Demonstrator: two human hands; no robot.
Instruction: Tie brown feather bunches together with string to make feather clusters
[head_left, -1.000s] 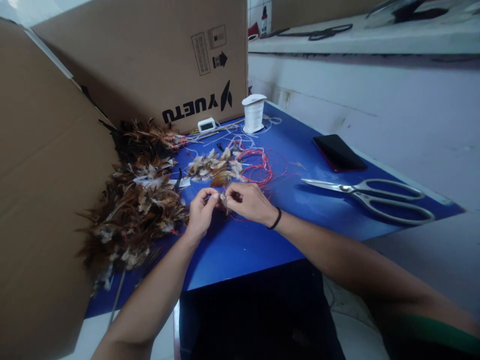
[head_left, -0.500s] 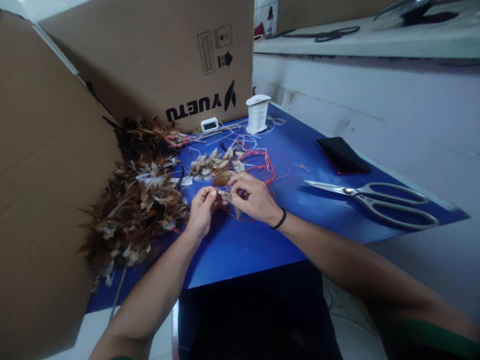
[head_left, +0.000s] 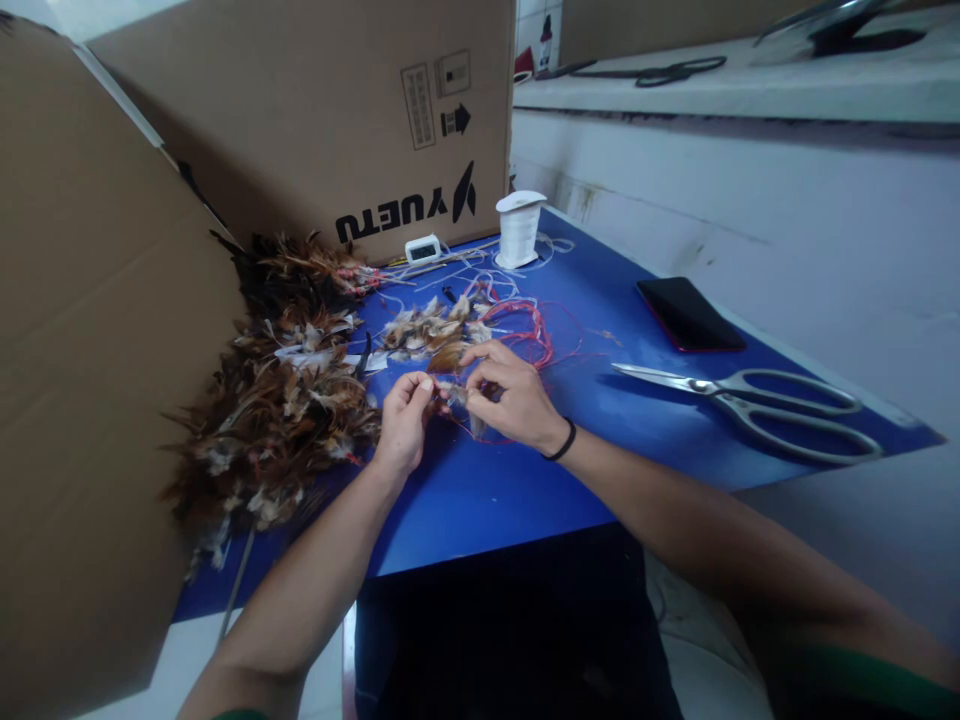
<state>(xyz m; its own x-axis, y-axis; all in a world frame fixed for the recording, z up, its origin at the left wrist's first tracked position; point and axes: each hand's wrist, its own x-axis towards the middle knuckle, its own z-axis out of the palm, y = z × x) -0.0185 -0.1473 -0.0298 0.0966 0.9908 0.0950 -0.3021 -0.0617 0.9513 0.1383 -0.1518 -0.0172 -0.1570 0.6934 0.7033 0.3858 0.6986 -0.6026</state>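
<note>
My left hand is closed, with its thumb and forefinger pinching a small feather bunch. Close on its right, my right hand has its fingers curled in a pinch at the other side of the bunch; what lies between those fingertips is too small to make out. Thin red string trails below the hands onto the blue table. Just beyond them lie a row of loose pale and brown feathers and a coil of red string.
A big heap of brown feathers lies at the left against cardboard. Farther back stand a white ribbon spool and a small digital timer. To the right are large scissors and a phone.
My right hand has shifted very slightly to the right, away from the left. The left hand keeps its pinch. The whole view has moved a little.
</note>
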